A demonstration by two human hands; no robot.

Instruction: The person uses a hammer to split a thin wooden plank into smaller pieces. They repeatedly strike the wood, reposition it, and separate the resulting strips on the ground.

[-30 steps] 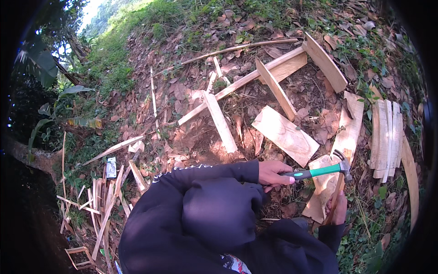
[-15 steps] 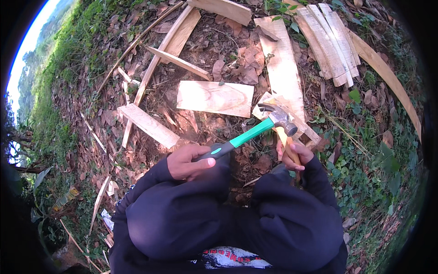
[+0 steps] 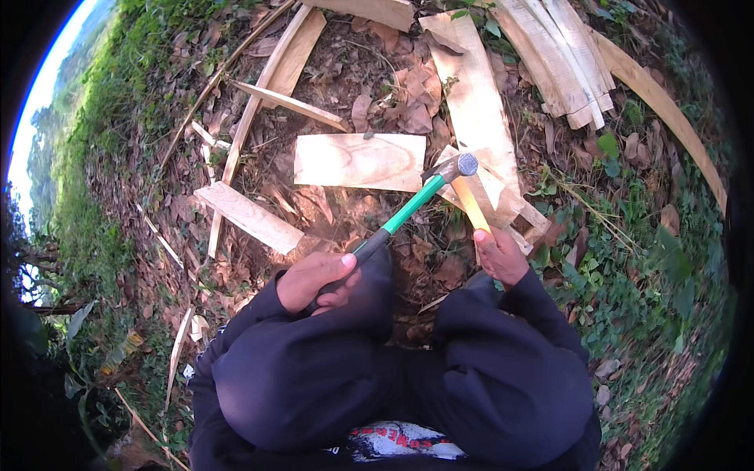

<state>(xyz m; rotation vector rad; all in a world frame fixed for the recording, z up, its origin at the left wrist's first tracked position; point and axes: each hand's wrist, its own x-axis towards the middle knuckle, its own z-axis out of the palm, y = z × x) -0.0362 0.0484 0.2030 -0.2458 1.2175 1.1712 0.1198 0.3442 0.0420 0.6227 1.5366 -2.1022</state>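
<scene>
My left hand (image 3: 316, 281) grips the dark lower end of a claw hammer (image 3: 412, 206) with a green and dark grey handle. The hammer points up and to the right, its round striking face turned up toward me. My right hand (image 3: 503, 255) is closed on the lower end of a narrow yellow stick (image 3: 471, 206). The stick's upper end meets the hammer head, which hides it; I cannot tell what is there. Behind the stick, short wood offcuts (image 3: 514, 206) lie across the lower end of a long pale board (image 3: 476, 106).
A short rectangular board (image 3: 360, 161) lies ahead of my knees, and another board (image 3: 247, 216) to its left. Long narrow planks (image 3: 255, 129) rest at the far left. Stacked slats (image 3: 550, 63) and a curved plank (image 3: 667, 106) lie far right, among dry leaves and green plants.
The hammer has turned so that its striking face points up, and its head has shifted up and left. My right hand has moved slightly up, and more of the yellow stick shows.
</scene>
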